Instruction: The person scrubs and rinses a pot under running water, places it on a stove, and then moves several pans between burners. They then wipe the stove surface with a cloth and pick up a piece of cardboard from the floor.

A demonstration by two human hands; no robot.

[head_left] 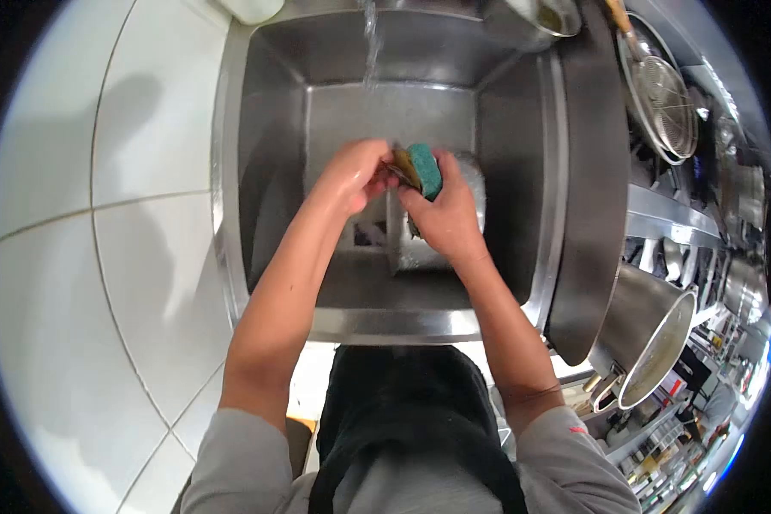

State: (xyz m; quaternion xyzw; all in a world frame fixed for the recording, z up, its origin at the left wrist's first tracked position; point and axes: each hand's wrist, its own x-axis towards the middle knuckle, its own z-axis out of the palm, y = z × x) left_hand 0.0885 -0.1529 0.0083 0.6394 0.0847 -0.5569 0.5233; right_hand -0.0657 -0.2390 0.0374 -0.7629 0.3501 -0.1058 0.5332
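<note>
Black apron [407,398] foremost, the left hand [361,176] grips a small brownish item [406,169] against the green sponge [425,171] pinched in the right hand [447,214] over the sink [385,321], contact seemingly under way, the boxy container [424,257] below unheld.

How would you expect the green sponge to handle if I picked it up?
The green sponge is probably light, a small block pinched in the right hand. It likely gives when squeezed, though its thickness suggests some stiffness. Water running nearby suggests slipperiness.
</note>
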